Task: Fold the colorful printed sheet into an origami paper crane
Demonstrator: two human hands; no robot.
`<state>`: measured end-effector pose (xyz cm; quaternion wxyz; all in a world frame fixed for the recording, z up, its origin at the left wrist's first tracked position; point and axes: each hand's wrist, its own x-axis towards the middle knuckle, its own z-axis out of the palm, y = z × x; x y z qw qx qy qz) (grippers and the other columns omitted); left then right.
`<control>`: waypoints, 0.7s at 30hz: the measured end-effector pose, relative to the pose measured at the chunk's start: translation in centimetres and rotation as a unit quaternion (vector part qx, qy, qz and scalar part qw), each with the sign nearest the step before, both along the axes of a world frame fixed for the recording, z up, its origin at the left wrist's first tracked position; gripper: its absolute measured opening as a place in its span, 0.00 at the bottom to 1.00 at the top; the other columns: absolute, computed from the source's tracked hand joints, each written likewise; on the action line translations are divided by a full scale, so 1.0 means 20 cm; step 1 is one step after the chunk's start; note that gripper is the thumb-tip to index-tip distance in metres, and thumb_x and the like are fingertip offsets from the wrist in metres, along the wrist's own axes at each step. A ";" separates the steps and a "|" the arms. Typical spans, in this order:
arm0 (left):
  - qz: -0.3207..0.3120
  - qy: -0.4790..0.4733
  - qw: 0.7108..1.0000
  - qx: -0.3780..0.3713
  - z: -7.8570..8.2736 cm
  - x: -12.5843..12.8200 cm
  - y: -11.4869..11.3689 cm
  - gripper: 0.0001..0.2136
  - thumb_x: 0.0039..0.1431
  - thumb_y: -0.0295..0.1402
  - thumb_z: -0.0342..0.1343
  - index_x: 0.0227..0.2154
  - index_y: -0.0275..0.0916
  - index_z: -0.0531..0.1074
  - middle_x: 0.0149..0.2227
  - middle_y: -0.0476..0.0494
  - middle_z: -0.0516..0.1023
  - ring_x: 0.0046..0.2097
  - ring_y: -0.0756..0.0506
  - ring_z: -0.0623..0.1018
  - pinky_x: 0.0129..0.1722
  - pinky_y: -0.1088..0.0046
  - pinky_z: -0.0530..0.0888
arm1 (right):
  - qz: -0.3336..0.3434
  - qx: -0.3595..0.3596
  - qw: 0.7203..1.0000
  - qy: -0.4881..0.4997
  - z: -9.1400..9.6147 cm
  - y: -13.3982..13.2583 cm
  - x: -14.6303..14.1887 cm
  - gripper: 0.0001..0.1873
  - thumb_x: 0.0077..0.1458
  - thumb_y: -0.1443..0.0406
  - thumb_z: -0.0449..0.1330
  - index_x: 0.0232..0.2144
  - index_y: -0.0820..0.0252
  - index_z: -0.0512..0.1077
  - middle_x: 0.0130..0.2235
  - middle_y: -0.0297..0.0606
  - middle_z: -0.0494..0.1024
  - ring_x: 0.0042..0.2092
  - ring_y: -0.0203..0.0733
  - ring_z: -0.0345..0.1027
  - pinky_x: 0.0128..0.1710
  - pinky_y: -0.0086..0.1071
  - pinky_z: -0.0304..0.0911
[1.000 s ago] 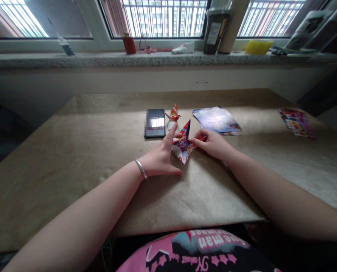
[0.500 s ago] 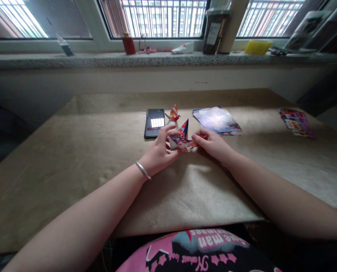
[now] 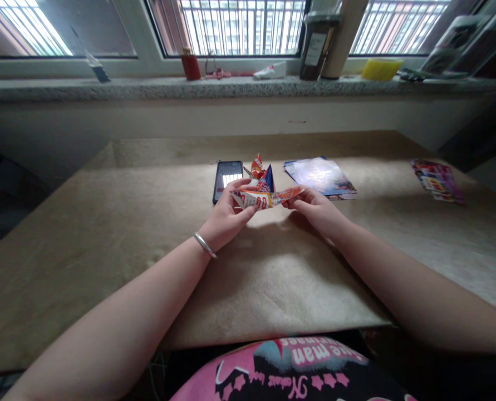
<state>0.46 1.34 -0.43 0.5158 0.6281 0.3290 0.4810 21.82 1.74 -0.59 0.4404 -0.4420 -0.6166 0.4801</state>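
Between my hands, just above the table, is a partly folded origami crane (image 3: 261, 199) made of printed orange, white and blue paper. A blue pointed flap stands up from its far side. My left hand (image 3: 232, 210) pinches its left end between thumb and fingers. At the other end, my right hand (image 3: 310, 205) grips the narrow orange tip with thumb and forefinger. Right behind it stands a second, orange-red folded paper crane (image 3: 257, 166), its lower part hidden by the held one. A dark phone (image 3: 226, 172) lies beyond my left hand, slightly covered by the fingers.
A stack of printed paper sheets (image 3: 320, 175) lies behind my right hand. More colourful printed papers (image 3: 437, 181) rest at the table's right side. Along the stone windowsill (image 3: 139, 89) stand a red container (image 3: 190, 65), a dark jar (image 3: 318, 47) and a yellow block (image 3: 381, 69).
The held paper crane has been tilted and turned, so its white and orange side now faces me and its blue point sits lower. My left hand has shifted slightly left.
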 end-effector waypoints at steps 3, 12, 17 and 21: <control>-0.020 0.007 1.000 -0.009 0.01 0.00 -0.01 0.26 0.49 0.29 0.58 0.51 0.39 0.57 0.51 0.39 0.67 0.49 0.44 0.72 0.48 0.67 0.71 | -0.012 0.013 0.999 -0.045 -0.01 0.01 -0.01 0.12 0.48 0.59 0.57 0.35 0.58 0.68 0.33 0.36 0.74 0.36 0.39 0.66 0.43 0.38 0.63; -0.019 -0.015 0.999 -0.028 0.00 0.01 -0.01 0.26 0.47 0.27 0.57 0.51 0.38 0.57 0.50 0.39 0.68 0.50 0.44 0.72 0.52 0.65 0.69 | 0.015 -0.042 0.999 -0.021 -0.01 0.00 -0.03 0.15 0.52 0.56 0.56 0.40 0.56 0.69 0.42 0.37 0.74 0.41 0.39 0.68 0.36 0.33 0.67; 0.012 0.020 1.000 -0.015 -0.02 0.01 0.01 0.25 0.51 0.28 0.54 0.53 0.38 0.57 0.50 0.40 0.68 0.47 0.46 0.73 0.46 0.67 0.72 | 0.009 0.025 0.998 -0.057 -0.01 -0.01 -0.04 0.15 0.50 0.55 0.58 0.37 0.57 0.69 0.37 0.37 0.75 0.37 0.39 0.68 0.35 0.34 0.67; 0.016 0.031 0.999 -0.024 -0.03 0.00 0.02 0.25 0.55 0.32 0.54 0.54 0.37 0.55 0.47 0.39 0.70 0.45 0.45 0.74 0.38 0.71 0.74 | -0.029 0.035 0.998 -0.034 0.00 -0.01 -0.04 0.15 0.46 0.55 0.60 0.32 0.56 0.63 0.31 0.35 0.74 0.32 0.37 0.68 0.30 0.33 0.66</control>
